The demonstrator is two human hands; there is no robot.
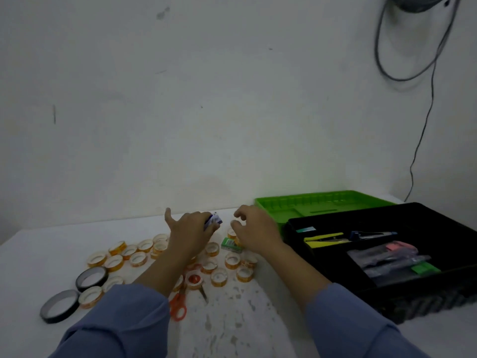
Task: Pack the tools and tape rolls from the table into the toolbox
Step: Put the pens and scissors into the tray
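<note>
Several small orange-and-clear tape rolls (219,277) lie scattered on the white table (245,319). My left hand (189,229) reaches over them and grips a small blue-and-white pack (214,220). My right hand (254,229) hovers beside it with fingers curled above a tape roll (231,233) and a green box (230,244); whether it holds anything is unclear. Orange-handled scissors (178,304) lie under my left forearm. Two black tape rolls (90,278) sit at the left. The black toolbox (387,259) stands open at the right with tools inside.
A green toolbox tray (320,202) lies behind the toolbox against the wall. Cables (423,125) hang down the wall at the right. The near table surface is chipped and bare of objects.
</note>
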